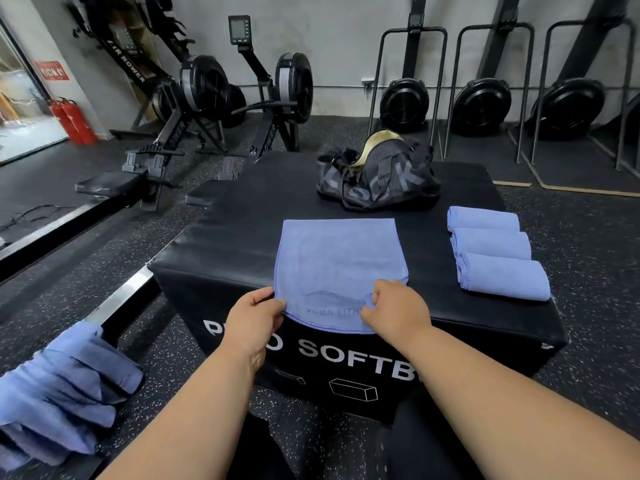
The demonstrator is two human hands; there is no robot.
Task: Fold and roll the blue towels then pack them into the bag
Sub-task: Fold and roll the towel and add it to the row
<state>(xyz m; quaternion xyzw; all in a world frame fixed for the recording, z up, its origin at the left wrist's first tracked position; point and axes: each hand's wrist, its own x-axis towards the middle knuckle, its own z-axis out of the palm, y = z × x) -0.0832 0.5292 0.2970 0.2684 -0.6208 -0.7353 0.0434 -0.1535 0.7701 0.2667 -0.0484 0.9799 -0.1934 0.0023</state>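
Note:
A folded blue towel (pixel 337 261) lies flat on the black soft box (pixel 235 237), its near edge hanging a little over the front. My left hand (pixel 254 315) pinches the near left corner and my right hand (pixel 394 308) pinches the near right edge. Three rolled blue towels (pixel 498 252) lie side by side on the box's right part. A black duffel bag (pixel 377 174) with its top open and a gold lining showing sits at the back of the box.
A heap of loose blue towels (pixel 62 393) hangs on a rail at lower left. Rowing machines (pixel 207 98) stand behind on the speckled rubber floor, with red fire extinguishers (pixel 74 121) at far left and upright machines along the back right wall.

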